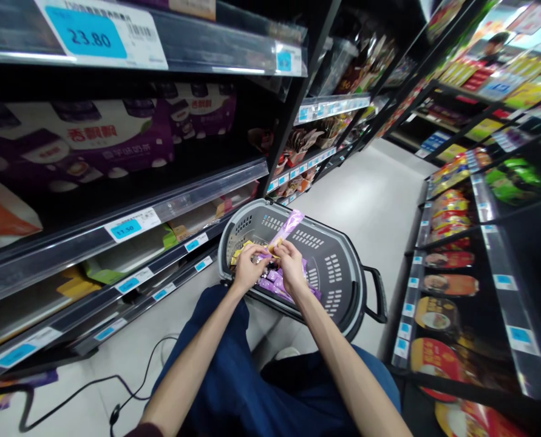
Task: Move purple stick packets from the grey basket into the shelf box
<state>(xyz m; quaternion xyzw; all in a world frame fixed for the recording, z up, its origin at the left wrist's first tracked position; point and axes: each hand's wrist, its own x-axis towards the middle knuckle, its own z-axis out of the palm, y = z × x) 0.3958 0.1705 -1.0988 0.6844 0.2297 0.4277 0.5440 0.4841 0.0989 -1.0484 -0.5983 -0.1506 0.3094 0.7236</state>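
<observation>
Over a grey plastic shopping basket (pixel 343 243), both of my hands meet at a slim purple sachet (pixel 291 223). My right hand (pixel 291 264) pinches its lower end, and the sachet's top points up and away from me. My left hand (pixel 251 264) is closed at the same end, fingertips pressed together; its thumb and finger seem to grip the sachet's edge. Below my hands, several purple packets (pixel 274 282) lie in the basket. Some yellow packets (pixel 240 250) rest by its left wall. My hands partly cover the basket's contents.
Shelves with price tags (pixel 129 224) and purple drink cartons (pixel 92 136) stand close on my left. Shelves with packaged bowls (pixel 438 315) stand on my right. The basket's black handle (pixel 379 294) sticks out right. A black cable (pixel 133 394) lies on the floor. A person (pixel 495 48) is far off.
</observation>
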